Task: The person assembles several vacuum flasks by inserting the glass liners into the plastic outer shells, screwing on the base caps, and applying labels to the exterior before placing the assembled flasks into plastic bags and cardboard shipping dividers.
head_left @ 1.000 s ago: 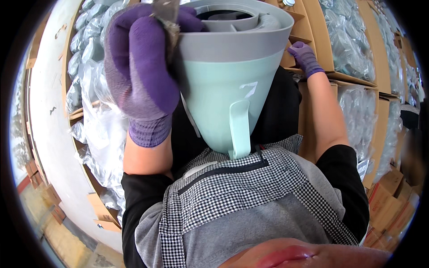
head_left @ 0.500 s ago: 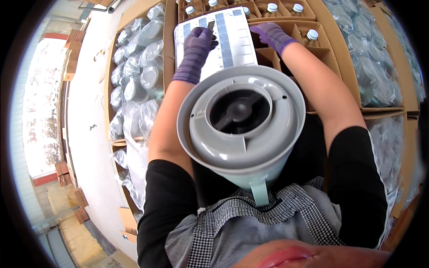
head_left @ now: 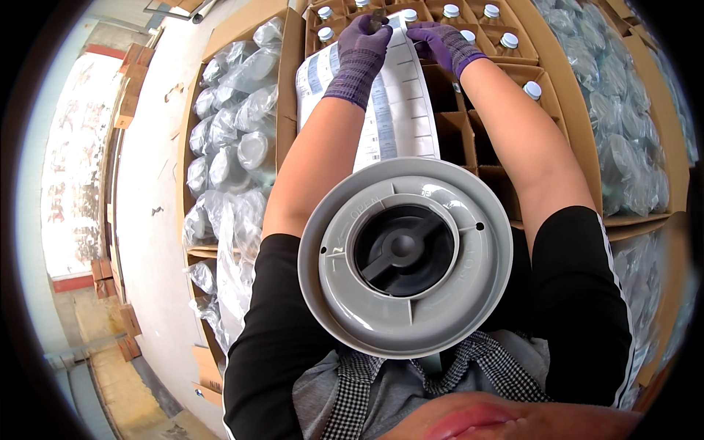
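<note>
My left hand, in a purple-and-grey knit glove, is closed on a small dark flat piece whose kind I cannot make out. Beneath that wrist lies a white sheet of labels with blue columns, spread over a divided cardboard box. My right hand, gloved alike, pinches the sheet's upper right edge, and the paper bends there. Bottles with pale caps stand in the compartments around both hands. Part of the box is hidden by the sheet.
A grey round lid with a black centre knob covers much of the middle, before my chest. Boxes of plastic-wrapped items stand on the left and right. Clear plastic film hangs beside my left arm.
Both hands have moved farther up the picture, my left one also rightward, nearer the right hand. The sheet's right edge now bends. More bottles show, and the lid appears lower, seen more from above.
</note>
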A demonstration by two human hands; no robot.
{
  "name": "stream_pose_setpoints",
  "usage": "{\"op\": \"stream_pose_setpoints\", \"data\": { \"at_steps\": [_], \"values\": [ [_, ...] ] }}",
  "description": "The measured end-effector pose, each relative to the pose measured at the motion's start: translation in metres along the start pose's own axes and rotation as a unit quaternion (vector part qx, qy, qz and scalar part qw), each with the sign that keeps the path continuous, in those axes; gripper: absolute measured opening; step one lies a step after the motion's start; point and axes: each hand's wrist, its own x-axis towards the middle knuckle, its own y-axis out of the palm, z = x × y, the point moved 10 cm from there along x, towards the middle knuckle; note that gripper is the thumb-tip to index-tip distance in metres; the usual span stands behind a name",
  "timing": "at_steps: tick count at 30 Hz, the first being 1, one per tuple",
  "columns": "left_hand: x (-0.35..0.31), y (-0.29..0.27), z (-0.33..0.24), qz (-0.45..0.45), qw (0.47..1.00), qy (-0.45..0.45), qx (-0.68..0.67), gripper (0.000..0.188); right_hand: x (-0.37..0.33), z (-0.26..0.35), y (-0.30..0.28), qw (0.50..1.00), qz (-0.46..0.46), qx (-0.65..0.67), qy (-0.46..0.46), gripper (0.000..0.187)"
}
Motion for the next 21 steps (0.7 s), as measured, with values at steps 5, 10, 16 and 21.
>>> {"op": "stream_pose_setpoints", "data": {
  "at_steps": [5,10,16,21],
  "values": [
    [-0.01,-0.021,-0.018,-0.021,0.982,0.076,0.172,0.042,-0.02,0.008,0.037,0.989,0.118,0.088,-0.014,0.025],
    [-0.024,-0.021,-0.035,0.029,0.987,0.087,0.133,0.049,-0.03,0.02,0.032,0.993,0.084,0.003,-0.086,0.025],
    [-0.039,-0.026,-0.032,0.066,0.989,0.106,0.077,0.041,-0.051,0.032,0.043,0.981,0.098,-0.04,-0.165,0.028],
    [-0.05,-0.021,-0.052,0.082,0.97,0.17,0.156,0.032,-0.058,0.021,0.037,0.984,0.096,-0.024,-0.15,0.03]
  ]
}}
